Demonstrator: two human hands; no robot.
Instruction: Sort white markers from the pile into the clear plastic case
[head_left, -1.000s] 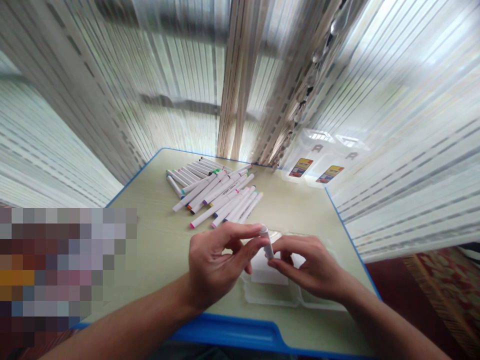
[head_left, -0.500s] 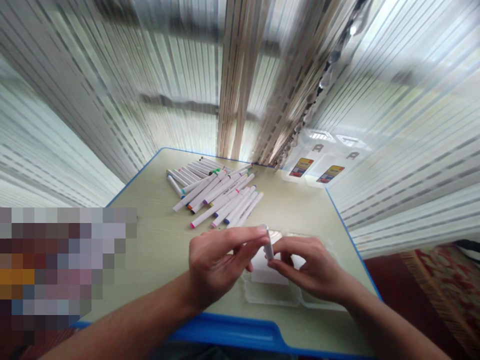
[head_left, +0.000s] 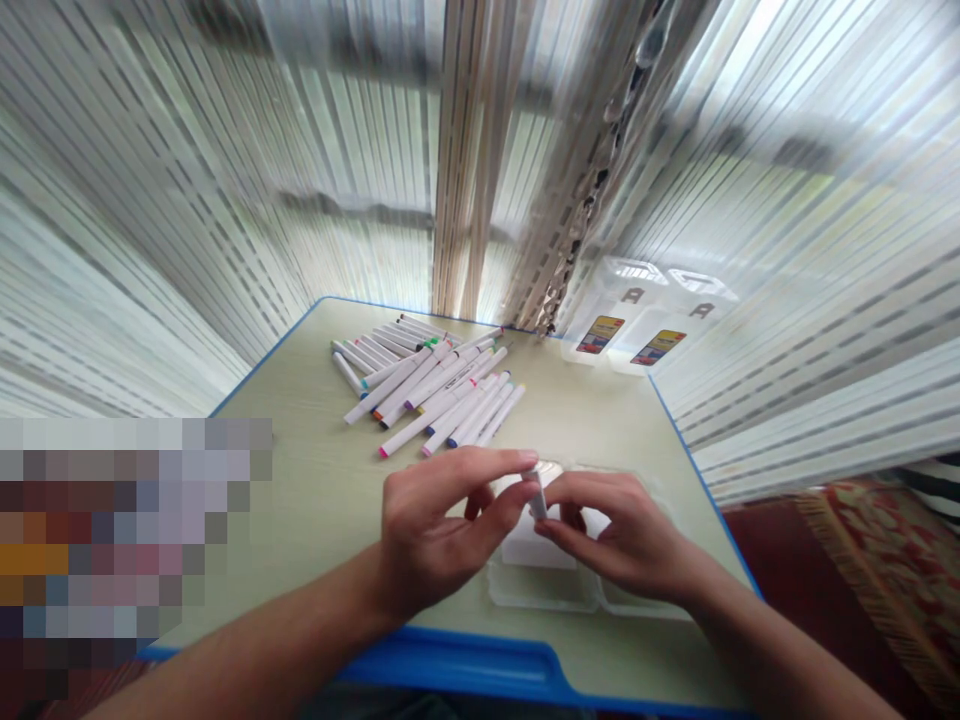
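In front of me a white marker (head_left: 538, 501) is held upright, slightly tilted, between my two hands. My left hand (head_left: 439, 525) has its thumb and index finger at the marker's upper end. Lower down, the thumb and fingertips of my right hand (head_left: 619, 530) pinch the same marker. Beneath the hands lies a clear plastic case (head_left: 544, 592) with a white sheet (head_left: 536, 548) inside, partly covered by my fingers. Several white markers (head_left: 442, 380) with coloured ends form a loose pile farther back.
Two clear plastic lids (head_left: 600, 335) with handles and labels stand at the far right corner. The table (head_left: 300, 500) has a blue edge. String curtains (head_left: 360, 150) hang behind it, and a patterned rug (head_left: 877, 570) covers the floor at right. A pixelated patch hides the lower left.
My left index finger and thumb have shifted slightly at the marker's upper end, and the thumb sits lower. My right hand keeps its pinch. The view has moved slightly.
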